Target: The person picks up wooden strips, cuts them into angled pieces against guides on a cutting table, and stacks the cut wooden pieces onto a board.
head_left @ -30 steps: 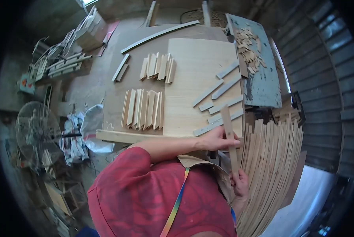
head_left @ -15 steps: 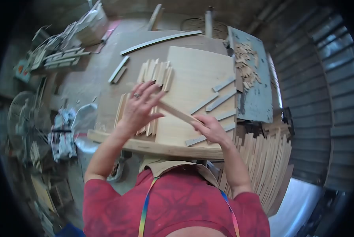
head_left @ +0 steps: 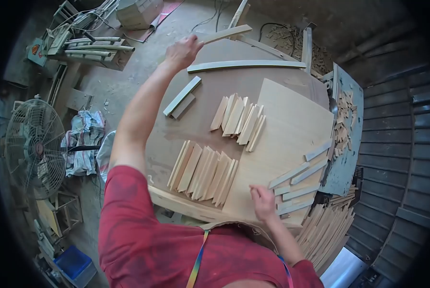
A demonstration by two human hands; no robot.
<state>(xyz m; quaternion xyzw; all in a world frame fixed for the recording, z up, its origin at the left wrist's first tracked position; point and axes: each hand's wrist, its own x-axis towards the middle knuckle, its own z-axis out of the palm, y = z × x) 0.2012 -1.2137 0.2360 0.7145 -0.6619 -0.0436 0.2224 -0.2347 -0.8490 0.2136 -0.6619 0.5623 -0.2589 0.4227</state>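
Left hand: hand [head_left: 182, 50] stretched to the far edge of the workbench [head_left: 215, 89], fingers curled round the near end of a wooden strip [head_left: 227, 33].
Wooden strip: pale, straight; long axis runs from the fist up and to the right, free end pointing toward the far right, out past the bench edge and over the floor.
Right hand: hand [head_left: 263, 201] low at the near right of the bench, fingers loosely bent with the tips down on the light plywood sheet [head_left: 287, 129]; it pinches nothing that I can see.
Grey slats: 5 or so short grey slats [head_left: 299, 180] lie just beside the right hand, fanned, long axes tilted up to the right.
Near bundle: row of tapered wooden pieces [head_left: 204, 171] standing on edge, leaning together, in front of the person's chest.
Far bundle: 2nd such row [head_left: 239, 120] further up the bench, overlapping the edge of the plywood sheet.
Curved batten: long, gently bowed batten [head_left: 246, 65] lying across the far side of the bench, running left to right, just beyond the left hand's reach line.
Short pair: 2 flat strips [head_left: 182, 97] side by side, pointing up to the right.
Stack: many long thin laths [head_left: 327, 230] piled off the bench at the right.
Floor: standing fan [head_left: 32, 149] at the left.
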